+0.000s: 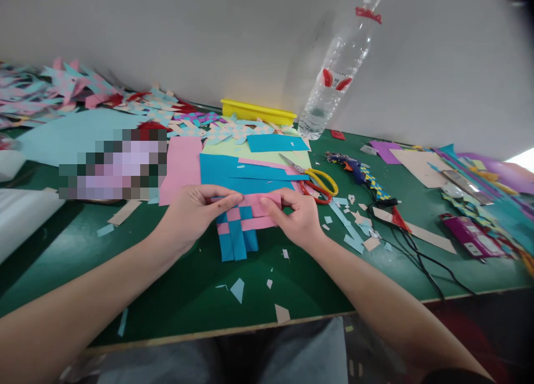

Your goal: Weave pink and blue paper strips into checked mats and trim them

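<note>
A woven piece of pink and blue paper strips (236, 232) is held between both hands above the green table. My left hand (200, 208) pinches its upper left edge between thumb and fingers. At the upper right, my right hand (297, 212) grips the pink strips, thumb on top. Blue strip ends hang down below the weave. Just behind the hands lie blue paper sheets (217, 172) and a pink sheet (181, 164). Scissors with yellow and red handles (323, 183) rest on the sheets' right side, blades partly apart.
A water bottle (337, 72) leans on the wall behind a yellow tray (258, 112). Woven strips (75, 89) pile up at the back left. Black cords (417, 256), a purple packet (473, 236) and paper scraps (237, 290) lie on the green table (175, 300).
</note>
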A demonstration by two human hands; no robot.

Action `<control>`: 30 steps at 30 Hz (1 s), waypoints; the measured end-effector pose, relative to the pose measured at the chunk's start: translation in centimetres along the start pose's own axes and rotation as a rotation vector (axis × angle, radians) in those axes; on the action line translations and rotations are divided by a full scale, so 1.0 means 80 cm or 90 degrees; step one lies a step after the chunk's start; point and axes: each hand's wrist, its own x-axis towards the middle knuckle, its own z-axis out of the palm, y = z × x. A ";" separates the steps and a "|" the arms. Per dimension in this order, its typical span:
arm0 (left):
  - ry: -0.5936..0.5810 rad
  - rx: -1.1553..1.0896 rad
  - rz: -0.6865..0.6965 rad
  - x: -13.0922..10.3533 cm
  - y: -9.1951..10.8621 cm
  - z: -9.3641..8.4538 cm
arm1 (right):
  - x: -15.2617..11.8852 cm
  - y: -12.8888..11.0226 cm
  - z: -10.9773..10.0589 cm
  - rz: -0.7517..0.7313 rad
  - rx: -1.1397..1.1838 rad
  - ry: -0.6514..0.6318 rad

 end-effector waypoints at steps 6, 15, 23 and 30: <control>-0.026 -0.053 -0.018 -0.003 0.000 0.000 | 0.000 -0.004 0.000 -0.010 0.006 0.006; -0.072 -0.025 0.002 -0.002 -0.002 0.000 | -0.003 -0.011 0.002 -0.031 -0.003 -0.045; -0.049 0.004 -0.006 -0.002 -0.003 0.001 | -0.001 -0.006 0.002 -0.019 0.012 -0.048; -0.007 -0.210 -0.096 0.003 -0.004 0.000 | 0.006 0.000 -0.005 0.035 0.045 0.030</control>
